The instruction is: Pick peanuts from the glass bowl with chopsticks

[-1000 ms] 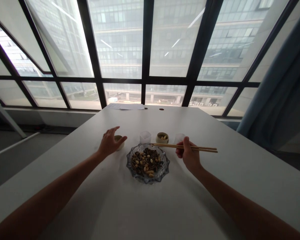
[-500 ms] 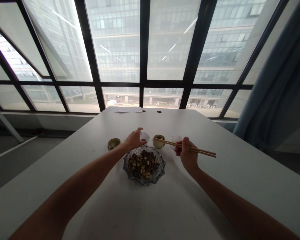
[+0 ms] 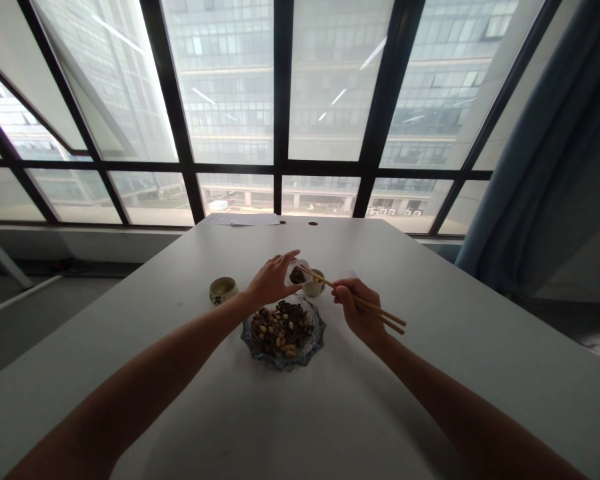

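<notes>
My left hand (image 3: 275, 279) grips a small translucent cup (image 3: 305, 265) between thumb and fingers. The cup is tilted and dark seeds (image 3: 296, 274) show inside it. My right hand (image 3: 360, 307) is closed round a pair of wooden chopsticks (image 3: 325, 280), whose tips reach the cup's mouth. Just behind the tips stands a small ceramic cup (image 3: 313, 288) with pale pieces in it, partly covered. Below my left hand sits a scalloped glass bowl (image 3: 283, 363) holding dark seeds and pale nuts mixed together.
A second ceramic cup (image 3: 223, 291) with dark writing stands left of my left hand. Another translucent piece (image 3: 347, 275) lies behind my right hand. White paper sheets (image 3: 243, 219) lie at the far end of the white table (image 3: 280, 427), before the windows.
My left hand has closed on the translucent cup and shifted it right, tilting it. My right hand has moved left, bringing the chopstick tips to that cup. The view has turned slightly.
</notes>
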Demonstrator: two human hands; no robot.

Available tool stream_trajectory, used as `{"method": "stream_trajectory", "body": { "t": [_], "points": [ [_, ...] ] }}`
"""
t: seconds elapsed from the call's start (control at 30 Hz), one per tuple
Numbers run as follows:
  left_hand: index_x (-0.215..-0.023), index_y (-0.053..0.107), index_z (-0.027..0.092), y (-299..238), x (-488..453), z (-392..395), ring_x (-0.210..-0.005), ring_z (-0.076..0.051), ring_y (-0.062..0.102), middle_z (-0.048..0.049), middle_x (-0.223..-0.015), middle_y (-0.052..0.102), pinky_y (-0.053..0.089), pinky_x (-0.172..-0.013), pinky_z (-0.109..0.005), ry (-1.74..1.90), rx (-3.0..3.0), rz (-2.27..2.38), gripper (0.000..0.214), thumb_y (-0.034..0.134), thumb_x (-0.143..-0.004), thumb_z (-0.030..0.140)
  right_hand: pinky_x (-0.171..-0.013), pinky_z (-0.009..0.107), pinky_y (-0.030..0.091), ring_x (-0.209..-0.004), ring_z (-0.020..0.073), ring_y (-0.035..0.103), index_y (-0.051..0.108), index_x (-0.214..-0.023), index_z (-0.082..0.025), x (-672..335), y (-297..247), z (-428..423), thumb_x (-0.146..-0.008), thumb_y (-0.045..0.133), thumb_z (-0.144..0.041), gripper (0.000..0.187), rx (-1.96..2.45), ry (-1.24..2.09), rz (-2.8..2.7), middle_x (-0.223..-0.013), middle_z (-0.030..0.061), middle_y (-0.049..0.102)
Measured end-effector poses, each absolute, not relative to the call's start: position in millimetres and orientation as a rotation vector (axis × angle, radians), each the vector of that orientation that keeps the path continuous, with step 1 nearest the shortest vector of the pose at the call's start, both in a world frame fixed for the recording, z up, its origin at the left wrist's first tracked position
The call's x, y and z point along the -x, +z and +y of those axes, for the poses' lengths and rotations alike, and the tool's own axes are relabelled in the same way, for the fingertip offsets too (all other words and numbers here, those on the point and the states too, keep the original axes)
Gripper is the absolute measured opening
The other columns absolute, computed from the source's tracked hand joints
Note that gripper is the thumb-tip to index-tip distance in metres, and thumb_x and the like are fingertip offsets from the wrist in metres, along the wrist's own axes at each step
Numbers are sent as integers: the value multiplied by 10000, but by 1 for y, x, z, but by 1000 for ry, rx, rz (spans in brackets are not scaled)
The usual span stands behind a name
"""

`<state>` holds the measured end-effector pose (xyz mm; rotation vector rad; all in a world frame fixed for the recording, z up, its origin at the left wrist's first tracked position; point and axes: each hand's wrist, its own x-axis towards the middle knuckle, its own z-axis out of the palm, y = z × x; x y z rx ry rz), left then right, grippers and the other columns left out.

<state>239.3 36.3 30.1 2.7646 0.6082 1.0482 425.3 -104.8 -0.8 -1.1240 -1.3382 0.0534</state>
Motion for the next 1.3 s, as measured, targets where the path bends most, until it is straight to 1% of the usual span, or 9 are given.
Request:
{"method": "stream_trajectory", "body": {
  "t": [0.13, 0.23, 0.33, 0.53, 0.83, 0.93, 1.1, 1.2, 1.3],
  "points": [
    [-1408, 371, 175, 32, -236, 45, -1190, -311, 597, -161, -1268, 640, 480, -1000, -469, 995, -2715, 750, 779, 744, -757, 381, -466, 243, 475, -496, 131, 575, 657, -783, -193, -429, 10, -108, -935, 538, -538, 395, 1102, 82, -1197, -604, 22, 649],
    [-1393, 390, 154, 33, -231, 59, -1140, -329, 628, -178, -1237, 659, 489, -970, -470, 867, -2643, 1011, 768, 736, -753, 401, -367, 220, 380, -377, 108, 478, 634, -651, -186, -428, 21, -113, -935, 471, -615, 540, 1118, 147, -1171, -460, 5, 568],
    [-1373, 416, 147, 30, -225, 76, -1125, -344, 637, -190, -1226, 666, 495, -952, -462, 743, -2537, 1216, 778, 753, -727, 418, -337, 216, 335, -336, 99, 435, 611, -551, -185, -422, 32, -119, -895, 491, -670, 606, 1171, 231, -1270, -387, 3, 518],
    [-1338, 452, 152, 18, -215, 93, -1126, -346, 639, -192, -1205, 677, 507, -934, -440, 637, -2438, 1268, 819, 779, -669, 495, -339, 219, 334, -327, 107, 452, 606, -510, -193, -409, 47, -129, -842, 497, -738, 647, 1254, 300, -1408, -355, 1, 505],
    [-1363, 437, 141, 17, -208, 86, -1134, -341, 636, -213, -1249, 649, 504, -930, -431, 608, -2458, 1219, 860, 766, -677, 543, -370, 220, 355, -375, 117, 491, 607, -567, -190, -409, 48, -130, -935, 430, -630, 600, 1305, 218, -1700, -400, 5, 540],
    [-1338, 472, 155, 18, -195, 74, -1148, -322, 630, -190, -1283, 635, 490, -959, -432, 699, -2534, 1173, 757, 674, -759, 598, -366, 219, 354, -367, 115, 488, 604, -578, -188, -409, 48, -130, -930, 436, -638, 596, 1292, 254, -1703, -401, 2, 538],
    [-1252, 557, 173, 9, -146, 52, -1246, -346, 540, -159, -1292, 629, 341, -1108, -519, 1021, -2715, 1238, 606, 593, -833, 609, -337, 201, 337, -343, 102, 469, 612, -573, -183, -410, 53, -131, -877, 485, -695, 609, 1309, 358, -1614, -389, 2, 536],
    [-1274, 533, 193, -5, -116, 51, -1293, -358, 494, -163, -1369, 574, 331, -1112, -533, 1103, -2673, 1359, 636, 630, -801, 607, -297, 194, 300, -294, 86, 415, 613, -564, -180, -410, 55, -130, -806, 538, -747, 621, 1313, 421, -1457, -365, -2, 526],
    [-1330, 478, 183, -19, -97, 57, -1305, -365, 488, -181, -1404, 536, 383, -1084, -515, 1151, -2494, 1453, 768, 671, -736, 629, -270, 187, 279, -257, 75, 384, 602, -538, -172, -413, 49, -124, -737, 589, -778, 639, 1322, 497, -1279, -344, 3, 517]
  ]
}}
